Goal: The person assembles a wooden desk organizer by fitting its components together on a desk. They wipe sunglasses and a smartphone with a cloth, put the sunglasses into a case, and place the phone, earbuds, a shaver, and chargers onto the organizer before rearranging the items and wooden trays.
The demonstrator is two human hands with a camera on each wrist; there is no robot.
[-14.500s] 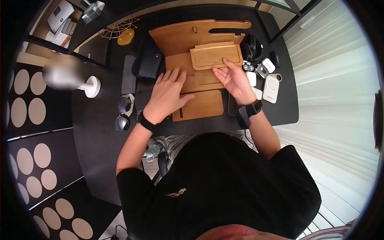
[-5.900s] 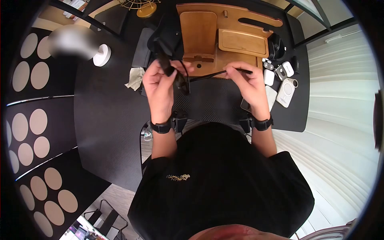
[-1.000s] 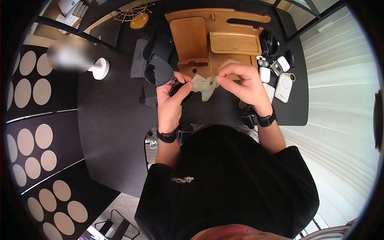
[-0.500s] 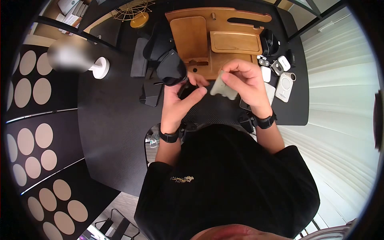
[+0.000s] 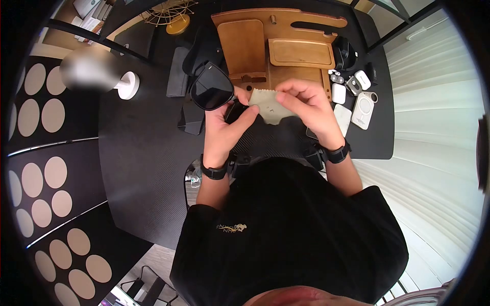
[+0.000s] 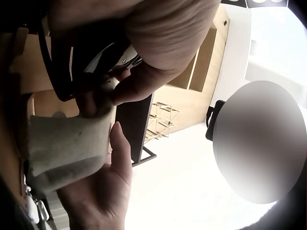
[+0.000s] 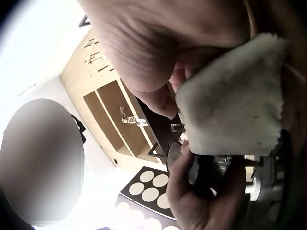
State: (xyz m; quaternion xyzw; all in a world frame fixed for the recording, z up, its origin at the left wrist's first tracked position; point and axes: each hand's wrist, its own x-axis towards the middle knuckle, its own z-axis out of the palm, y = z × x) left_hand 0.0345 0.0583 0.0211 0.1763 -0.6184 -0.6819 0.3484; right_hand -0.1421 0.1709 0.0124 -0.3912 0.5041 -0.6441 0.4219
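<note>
Dark sunglasses (image 5: 212, 89) hang from my left hand (image 5: 222, 132), one lens standing up beyond the fingers. A small pale grey-green lens cloth (image 5: 266, 108) with zigzag edges is stretched between both hands, above the desk's front part. My left thumb and a finger pinch its left edge. At its right edge my right hand (image 5: 315, 115) pinches it between thumb and fingers. In the left wrist view the cloth (image 6: 69, 143) sags between the hands. The right wrist view shows its face (image 7: 235, 103) spread wide, with the sunglasses' other parts mostly hidden behind the left fingers.
A wooden desk organizer (image 5: 242, 48) with a tray (image 5: 301, 53) stands behind the hands. To the right lie a white earbud case (image 5: 362, 80) and a white magnetic power bank (image 5: 363, 113). Left are a grey pouch (image 5: 177, 74), a dark folded case (image 5: 191, 118) and a white round base (image 5: 127, 85).
The crumpled cloth was let go by my left hand, swung right in my right hand, and is now spread flat and pinched by both hands. The sunglasses stay in my left hand.
</note>
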